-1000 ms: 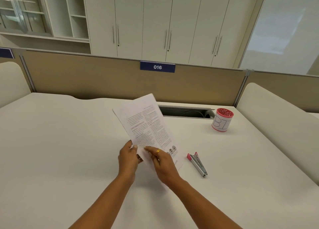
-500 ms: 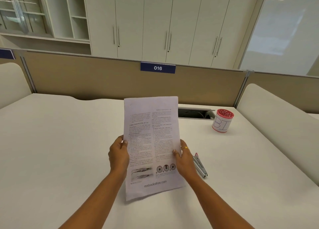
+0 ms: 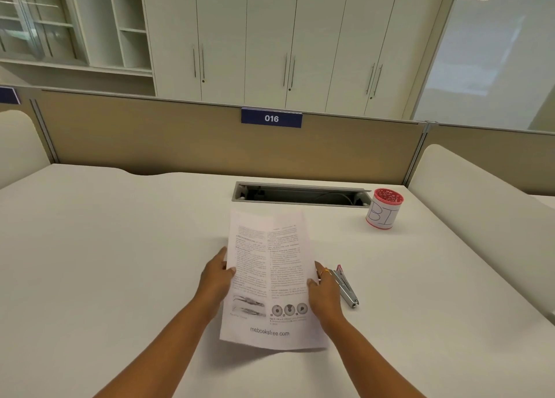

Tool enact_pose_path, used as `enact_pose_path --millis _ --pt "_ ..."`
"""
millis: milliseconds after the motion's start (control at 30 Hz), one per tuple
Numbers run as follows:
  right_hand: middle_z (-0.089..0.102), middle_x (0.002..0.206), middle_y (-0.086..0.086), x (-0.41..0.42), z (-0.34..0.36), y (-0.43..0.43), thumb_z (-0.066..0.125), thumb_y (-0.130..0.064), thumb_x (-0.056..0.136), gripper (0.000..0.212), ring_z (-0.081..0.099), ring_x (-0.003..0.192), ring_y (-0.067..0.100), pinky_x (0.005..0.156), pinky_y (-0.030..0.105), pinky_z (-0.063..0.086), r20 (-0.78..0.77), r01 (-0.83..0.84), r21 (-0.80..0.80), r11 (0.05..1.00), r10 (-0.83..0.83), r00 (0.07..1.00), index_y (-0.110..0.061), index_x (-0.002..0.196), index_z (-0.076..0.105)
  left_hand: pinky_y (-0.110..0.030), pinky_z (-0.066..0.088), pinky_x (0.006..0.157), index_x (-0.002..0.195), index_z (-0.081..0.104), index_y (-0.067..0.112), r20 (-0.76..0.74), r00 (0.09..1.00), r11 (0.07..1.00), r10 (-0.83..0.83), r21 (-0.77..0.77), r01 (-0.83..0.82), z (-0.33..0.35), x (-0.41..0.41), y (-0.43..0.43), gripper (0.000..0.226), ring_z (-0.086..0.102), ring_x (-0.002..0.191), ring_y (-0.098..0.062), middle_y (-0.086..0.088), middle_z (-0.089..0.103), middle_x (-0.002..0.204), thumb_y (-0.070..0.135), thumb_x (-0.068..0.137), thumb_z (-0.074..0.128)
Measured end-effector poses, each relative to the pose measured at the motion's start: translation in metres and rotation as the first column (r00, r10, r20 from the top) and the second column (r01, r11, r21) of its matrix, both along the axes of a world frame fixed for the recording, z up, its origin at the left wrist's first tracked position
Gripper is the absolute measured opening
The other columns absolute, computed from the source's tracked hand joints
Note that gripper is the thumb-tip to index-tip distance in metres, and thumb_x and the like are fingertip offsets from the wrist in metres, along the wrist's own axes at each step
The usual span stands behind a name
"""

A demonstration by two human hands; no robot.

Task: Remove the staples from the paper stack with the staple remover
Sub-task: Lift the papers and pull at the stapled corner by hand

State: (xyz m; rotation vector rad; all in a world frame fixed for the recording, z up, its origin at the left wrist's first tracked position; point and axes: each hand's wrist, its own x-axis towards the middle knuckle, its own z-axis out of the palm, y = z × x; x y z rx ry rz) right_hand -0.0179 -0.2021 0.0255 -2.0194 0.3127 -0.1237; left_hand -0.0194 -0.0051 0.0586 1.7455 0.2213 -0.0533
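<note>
A printed paper stack is held just above the white desk, its text facing me and its far edge tipped down toward the desk. My left hand grips its left edge and my right hand, wearing a gold ring, grips its right edge. A metal staple remover with a red end lies on the desk right beside my right hand. No staple can be made out on the sheet.
A red-rimmed cup marked "BI" stands at the back right. An open cable slot runs along the desk's rear, in front of a tan divider labelled 016. White padded side panels flank the desk.
The paper went from slanted and pinched at its lower corner to square-on, held by both side edges, then dropped lower toward the desk. The staple remover stayed put.
</note>
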Motion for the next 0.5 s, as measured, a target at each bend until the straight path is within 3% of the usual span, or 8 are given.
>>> enact_pose_path --millis 67,133,433,500 --pt "0.045 0.14 0.012 -0.001 -0.004 -0.002 0.038 0.002 0.093 0.045 0.044 0.128 0.026 0.108 0.034 0.037 -0.024 0.004 -0.016 1.0 -0.005 1.0 -0.004 0.138 0.038 -0.022 0.049 0.06 0.122 0.054 0.02 -0.021 1.0 0.999 -0.016 0.031 0.017 -0.008 -0.002 0.0 0.042 0.065 0.08 -0.015 0.005 0.067 0.091 -0.005 0.091 0.042" --pt "0.038 0.146 0.014 -0.001 -0.006 -0.004 0.039 0.0 0.095 0.046 0.037 0.134 0.026 0.11 0.032 0.029 -0.053 0.008 -0.034 0.999 -0.01 0.999 -0.002 0.14 0.033 -0.018 0.047 0.055 0.121 0.057 0.019 -0.029 1.0 0.999 -0.009 0.052 0.01 -0.016 -0.003 -0.001 0.044 0.062 0.075 -0.01 0.008 0.063 0.084 -0.008 0.089 0.042" --pt "0.032 0.15 0.013 -0.003 -0.014 -0.005 0.047 0.001 0.092 0.051 0.032 0.138 0.025 0.114 0.033 0.026 -0.066 0.007 -0.116 0.993 -0.015 0.998 0.0 0.14 0.032 -0.009 0.043 0.055 0.124 0.06 0.01 0.0 1.0 0.98 0.015 0.199 -0.015 -0.032 -0.003 0.004 0.044 0.058 0.08 -0.011 -0.008 0.068 0.11 -0.01 0.087 0.047" --pt "0.034 0.149 0.012 -0.004 -0.015 -0.005 0.046 0.002 0.092 0.05 0.034 0.137 0.024 0.111 0.031 0.028 -0.054 0.013 -0.114 0.993 -0.019 0.998 -0.002 0.14 0.034 -0.012 0.047 0.063 0.125 0.058 0.009 -0.01 1.0 0.969 -0.005 0.247 0.007 -0.034 -0.002 0.003 0.042 0.059 0.084 -0.013 -0.011 0.067 0.115 -0.008 0.087 0.049"
